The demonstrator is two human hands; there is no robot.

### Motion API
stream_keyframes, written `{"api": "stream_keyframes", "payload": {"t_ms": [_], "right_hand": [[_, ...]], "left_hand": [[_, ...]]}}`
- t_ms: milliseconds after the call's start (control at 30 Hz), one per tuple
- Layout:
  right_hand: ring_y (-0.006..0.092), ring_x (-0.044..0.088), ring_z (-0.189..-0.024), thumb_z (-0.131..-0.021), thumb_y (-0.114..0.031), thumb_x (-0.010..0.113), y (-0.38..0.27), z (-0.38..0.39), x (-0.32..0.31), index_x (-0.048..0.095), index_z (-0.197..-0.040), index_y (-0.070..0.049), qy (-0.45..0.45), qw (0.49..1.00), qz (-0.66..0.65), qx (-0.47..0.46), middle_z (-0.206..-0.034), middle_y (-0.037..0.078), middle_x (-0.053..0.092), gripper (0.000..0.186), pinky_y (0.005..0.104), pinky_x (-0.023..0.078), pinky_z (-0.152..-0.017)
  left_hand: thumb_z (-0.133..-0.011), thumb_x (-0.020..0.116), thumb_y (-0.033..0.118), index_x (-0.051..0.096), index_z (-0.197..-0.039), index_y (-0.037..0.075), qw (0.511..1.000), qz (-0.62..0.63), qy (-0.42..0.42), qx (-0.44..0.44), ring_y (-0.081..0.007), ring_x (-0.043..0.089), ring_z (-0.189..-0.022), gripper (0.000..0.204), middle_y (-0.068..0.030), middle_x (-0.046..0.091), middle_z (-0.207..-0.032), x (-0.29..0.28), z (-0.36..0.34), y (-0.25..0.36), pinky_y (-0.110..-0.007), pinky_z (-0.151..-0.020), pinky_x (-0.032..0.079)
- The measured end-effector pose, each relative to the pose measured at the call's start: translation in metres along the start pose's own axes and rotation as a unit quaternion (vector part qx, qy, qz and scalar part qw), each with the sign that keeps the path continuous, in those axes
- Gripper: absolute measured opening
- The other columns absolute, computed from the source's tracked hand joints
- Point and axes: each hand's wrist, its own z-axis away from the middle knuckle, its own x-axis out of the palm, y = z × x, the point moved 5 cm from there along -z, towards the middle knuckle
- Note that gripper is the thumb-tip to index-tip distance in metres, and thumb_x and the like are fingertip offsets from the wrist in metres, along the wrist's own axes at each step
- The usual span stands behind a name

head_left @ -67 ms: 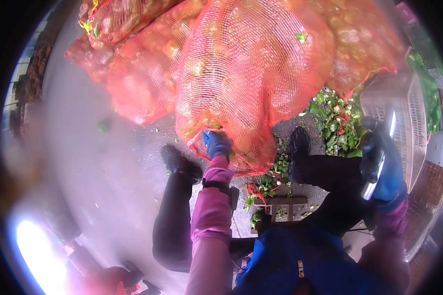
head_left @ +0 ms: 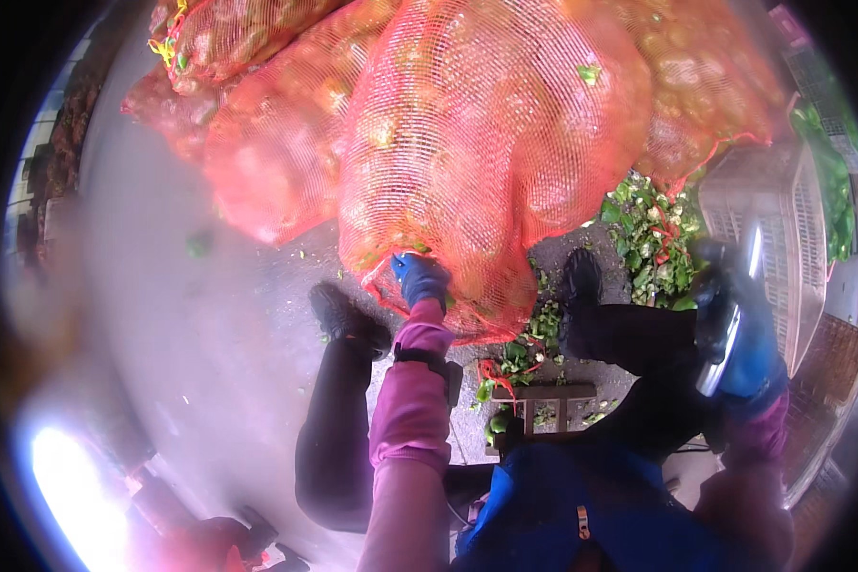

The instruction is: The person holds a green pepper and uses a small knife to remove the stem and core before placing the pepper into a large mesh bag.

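Note:
A big red mesh sack [head_left: 439,143], bulging with roundish pale and greenish produce, lies in front of me. My left hand [head_left: 420,278], in a blue glove, is closed on the mesh at the sack's near end, beside a loose red edge. Off to the right, apart from the sack, my right hand [head_left: 748,348] wears a blue glove with dark parts. It is closed around a long shiny metal tool [head_left: 721,353], whose kind I cannot make out through the blur. The tool stands slanted, with one end pointing away from me.
More filled mesh sacks [head_left: 276,143] lie at the back left, and another sack [head_left: 696,86] at the back right. Green leaf scraps [head_left: 648,238] litter the ground by my right shoe [head_left: 582,275]. A pale plastic crate [head_left: 758,205] stands far right. A low wooden stool [head_left: 553,392] sits between my legs.
My right hand and the metal tool have shifted very slightly. My left hand stays on the mesh sack.

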Motion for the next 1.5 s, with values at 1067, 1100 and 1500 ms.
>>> {"api": "stream_keyframes", "payload": {"t_ms": [1067,1100,1500], "right_hand": [[-0.0001,0.049,-0.056,-0.089,-0.036,0.065,0.077,0.078,0.078,0.047,-0.133,-0.01,-0.402,0.911,-0.094,0.003,-0.093,-0.004,0.061,0.054,0.0144,0.037,-0.042],[0.0002,0.05,-0.055,-0.089,-0.036,0.064,0.095,0.07,0.066,0.048,-0.133,-0.009,-0.329,0.931,-0.135,0.086,-0.093,-0.003,0.061,0.054,0.0147,0.037,-0.042],[0.0222,0.067,-0.076,-0.093,-0.022,0.057,0.047,0.07,0.067,0.051,-0.125,-0.008,-0.216,0.855,0.421,-0.213,-0.095,0.01,0.065,0.036,0.0351,0.053,-0.063]], "left_hand": [[-0.06,0.088,0.028,0.006,-0.149,0.003,0.622,0.493,-0.112,0.598,-0.0309,0.03,-0.137,0.124,-0.0187,0.024,-0.151,-0.289,0.339,0.144,-0.043,-0.111,0.026],[-0.057,0.09,0.027,0.006,-0.149,0.002,0.599,0.538,-0.104,0.583,-0.0313,0.03,-0.137,0.127,-0.019,0.023,-0.151,-0.291,0.34,0.151,-0.044,-0.112,0.026],[-0.061,0.087,0.012,0.024,-0.141,-0.003,0.652,0.514,-0.24,0.503,-0.0273,0.051,-0.12,0.103,-0.0174,0.05,-0.129,-0.272,0.338,0.13,-0.041,-0.102,0.04]]}}
